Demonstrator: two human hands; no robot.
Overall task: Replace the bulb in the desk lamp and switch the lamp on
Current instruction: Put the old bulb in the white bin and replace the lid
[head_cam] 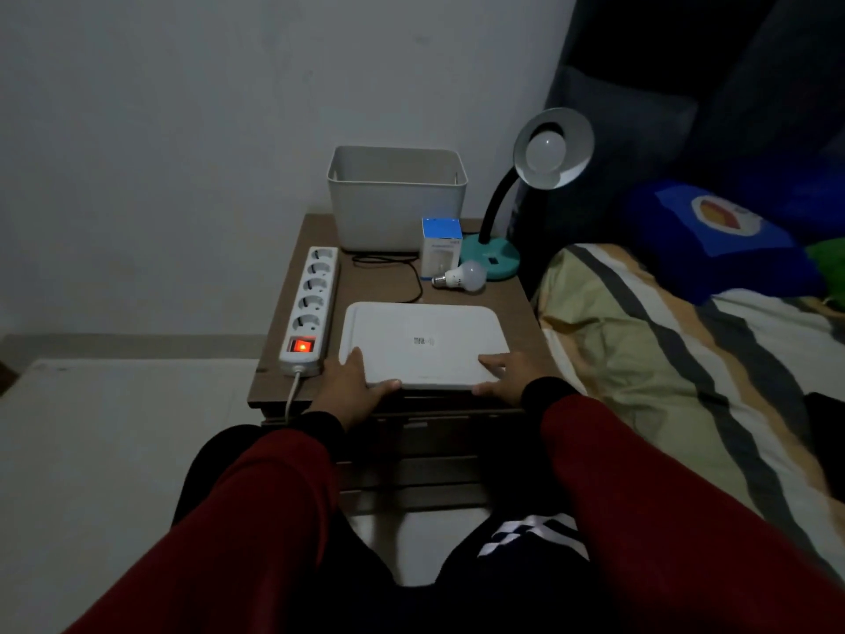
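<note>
Spare bulb [462, 276] flat, base leftward

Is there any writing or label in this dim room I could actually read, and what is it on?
Nothing can be read.
White lid: small dark label, too blurred.
Bulb box: faint print, too small.
Loose bulb: tiny marks, unreadable.
Blue pillow: round emblem, no clear letters.
</note>
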